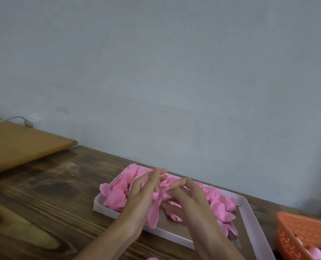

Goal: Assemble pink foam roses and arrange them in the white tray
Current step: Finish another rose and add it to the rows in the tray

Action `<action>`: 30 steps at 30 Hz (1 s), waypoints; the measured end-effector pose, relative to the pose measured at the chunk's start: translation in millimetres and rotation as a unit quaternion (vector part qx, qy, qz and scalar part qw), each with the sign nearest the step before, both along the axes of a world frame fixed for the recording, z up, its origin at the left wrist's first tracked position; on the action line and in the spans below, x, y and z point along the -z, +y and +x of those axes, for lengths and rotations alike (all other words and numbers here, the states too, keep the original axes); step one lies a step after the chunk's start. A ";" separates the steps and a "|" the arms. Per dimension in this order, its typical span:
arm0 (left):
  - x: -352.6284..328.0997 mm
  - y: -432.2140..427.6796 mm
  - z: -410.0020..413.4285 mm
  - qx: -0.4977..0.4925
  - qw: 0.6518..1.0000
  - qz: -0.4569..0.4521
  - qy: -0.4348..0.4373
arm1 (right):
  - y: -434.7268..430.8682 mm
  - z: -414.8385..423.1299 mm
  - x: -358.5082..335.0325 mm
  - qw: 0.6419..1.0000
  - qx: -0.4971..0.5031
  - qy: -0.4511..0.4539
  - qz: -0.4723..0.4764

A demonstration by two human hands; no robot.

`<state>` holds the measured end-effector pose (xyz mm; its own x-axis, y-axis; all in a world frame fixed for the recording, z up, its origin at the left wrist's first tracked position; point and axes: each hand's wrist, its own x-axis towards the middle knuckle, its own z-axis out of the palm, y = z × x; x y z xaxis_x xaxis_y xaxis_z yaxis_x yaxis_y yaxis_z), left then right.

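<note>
The right hand (189,200) curls its fingers round a bunch of pink foam petals (153,212). The left hand (143,193) lies against them, fingers fairly straight, its hold lost in blur. Both hover over the white tray (107,210), heaped with loose petals (116,196), on the dark wooden table (53,203). An orange perforated basket (305,231) is cut off at the right edge.
</note>
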<state>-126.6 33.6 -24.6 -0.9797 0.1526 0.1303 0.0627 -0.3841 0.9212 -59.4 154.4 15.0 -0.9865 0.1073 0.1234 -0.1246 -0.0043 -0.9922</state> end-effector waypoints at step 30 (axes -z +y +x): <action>-5.7 -2.0 4.0 -0.072 0.991 0.019 0.114 | -6.9 -4.3 9.1 0.986 0.135 0.093 0.009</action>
<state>-122.7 31.5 -18.9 -0.9354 0.0043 0.3535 0.3238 -0.3905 0.8618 -63.7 147.5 5.9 -0.8819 0.3598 0.3047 -0.2994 0.0718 -0.9514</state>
